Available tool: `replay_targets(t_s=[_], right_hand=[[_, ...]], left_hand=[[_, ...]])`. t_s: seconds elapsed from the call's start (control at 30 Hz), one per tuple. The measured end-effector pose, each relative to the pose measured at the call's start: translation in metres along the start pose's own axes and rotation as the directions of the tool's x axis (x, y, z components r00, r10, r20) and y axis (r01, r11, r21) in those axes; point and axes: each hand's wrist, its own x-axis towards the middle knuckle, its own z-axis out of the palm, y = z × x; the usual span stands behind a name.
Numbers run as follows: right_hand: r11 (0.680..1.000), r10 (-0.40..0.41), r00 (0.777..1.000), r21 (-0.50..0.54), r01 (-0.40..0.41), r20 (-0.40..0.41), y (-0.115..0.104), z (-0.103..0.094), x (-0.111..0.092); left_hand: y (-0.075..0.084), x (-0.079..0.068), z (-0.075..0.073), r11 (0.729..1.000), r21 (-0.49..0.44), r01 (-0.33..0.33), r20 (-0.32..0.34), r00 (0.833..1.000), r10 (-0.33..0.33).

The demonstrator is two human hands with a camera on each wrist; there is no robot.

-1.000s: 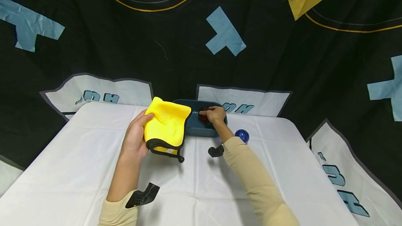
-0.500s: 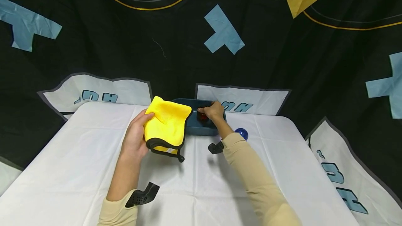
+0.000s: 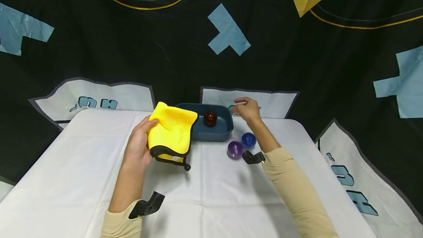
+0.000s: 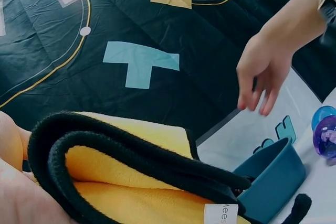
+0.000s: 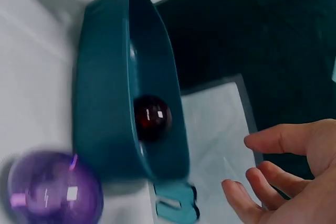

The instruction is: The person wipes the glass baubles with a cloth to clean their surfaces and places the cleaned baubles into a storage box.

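My left hand (image 3: 138,145) holds a folded yellow cloth (image 3: 172,129) with black edging above the table. The thumb presses on its near face, and a small white tag (image 4: 220,213) shows in the left wrist view. Partly behind the cloth stands a dark teal bin (image 3: 211,134). Inside it sits a dark red see-through ball (image 3: 210,119). To the right of the bin my right hand (image 3: 248,110) hangs in the air with loosely bent fingers and nothing between them. A purple ball (image 3: 235,149) and a blue ball (image 3: 249,140) lie on the table below that hand.
A white cloth covers the table (image 3: 205,194). Behind it hangs a black sheet (image 3: 185,58) with blue and yellow patches and white lettered panels. The bin stands near the table's far edge, with the purple and blue balls close to its right front corner.
My right hand has let go of the red ball in the bin and moved out to the right. The purple ball has come into view. My left hand still holds the cloth.
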Motion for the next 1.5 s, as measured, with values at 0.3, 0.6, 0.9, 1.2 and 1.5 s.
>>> replay_targets(t_s=[0.3,0.6,0.9,1.2,1.5], right_hand=[[0.991,0.057,0.996,-0.125,-0.048,0.073,0.045,-0.044,-0.024],[0.984,0.146,0.983,-0.121,-0.132,0.114,0.083,-0.05,-0.035],[0.977,0.203,0.971,-0.094,-0.192,0.125,0.106,-0.046,-0.033],[0.98,0.18,0.98,-0.096,-0.172,0.085,0.119,-0.042,-0.035],[0.979,0.195,0.979,0.056,-0.198,0.055,0.121,-0.041,-0.037]], left_hand=[[0.0,0.001,0.0,1.0,0.005,-0.005,0.002,1.0,0.005],[-0.002,0.0,0.0,1.0,0.028,0.003,-0.011,1.0,-0.002],[0.0,-0.002,0.0,1.0,0.024,0.0,-0.02,1.0,0.0],[-0.001,-0.002,0.002,1.0,0.027,-0.005,-0.006,1.0,0.005],[-0.004,-0.002,0.004,0.999,0.043,-0.004,0.007,1.0,0.004]])
